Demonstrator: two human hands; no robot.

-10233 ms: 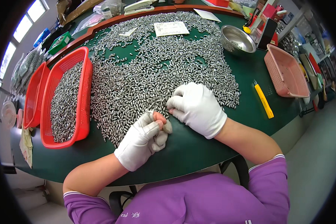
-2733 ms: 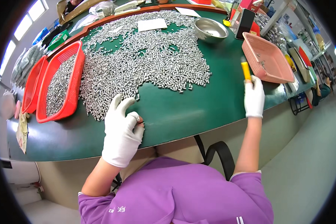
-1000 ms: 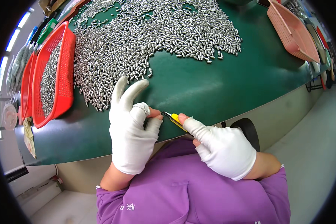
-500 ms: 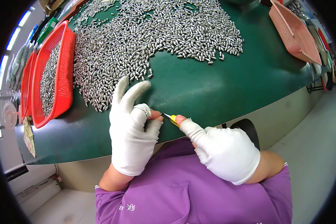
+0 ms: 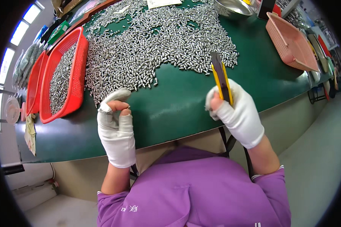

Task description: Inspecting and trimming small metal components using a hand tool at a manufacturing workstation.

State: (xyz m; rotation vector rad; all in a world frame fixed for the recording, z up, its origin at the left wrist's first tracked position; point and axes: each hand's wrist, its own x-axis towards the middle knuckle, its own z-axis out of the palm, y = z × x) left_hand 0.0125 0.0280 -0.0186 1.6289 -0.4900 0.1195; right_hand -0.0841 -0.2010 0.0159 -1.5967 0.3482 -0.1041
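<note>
My left hand [image 5: 117, 132], in a white glove with bare thumb and fingertip, is above the green table at its near left. Thumb and forefinger pinch a small metal part [image 5: 129, 107], mostly hidden by the fingertips. Further right, my right hand [image 5: 241, 115], gloved alike, grips a yellow and black utility knife [image 5: 222, 81], its dark end pointing away from me. Whether a blade is out I cannot tell. Beyond both hands spreads a wide pile of small silvery metal parts [image 5: 140, 53].
On the left stands a red plastic basket [image 5: 80, 75] of the same parts, beside another red basket [image 5: 32, 90]. A pink basket [image 5: 290, 47] sits at the right, a metal bowl [image 5: 234, 8] and white paper [image 5: 163, 3] at the back. The green table's [image 5: 185, 102] edge curves before me.
My hands were together with the knife's tip at the left fingertips. They are now apart: the right hand has lifted the knife away to the right, and the left has shifted left, its raised fingers curling.
</note>
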